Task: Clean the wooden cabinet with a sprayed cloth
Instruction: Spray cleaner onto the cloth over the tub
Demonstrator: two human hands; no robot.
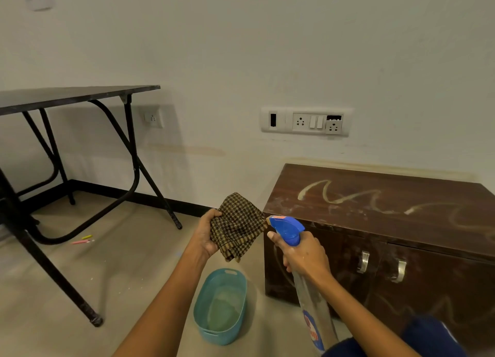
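Observation:
A low dark wooden cabinet (388, 222) stands against the wall at the right, its top streaked with pale dusty marks and two metal handles on its doors. My left hand (206, 233) grips a brown checked cloth (237, 226) held up in front of the cabinet's left corner. My right hand (302, 252) holds a clear spray bottle (312, 303) by the neck, with a finger at its trigger. Its blue nozzle head (285, 226) points at the cloth, almost touching it.
A teal plastic tub (203, 311) sits on the floor below my hands, left of the cabinet. A black folding table (80, 94) stands at the left with metal legs. Small pink and yellow items (83, 240) lie on the floor. A switch panel (306, 121) is on the wall.

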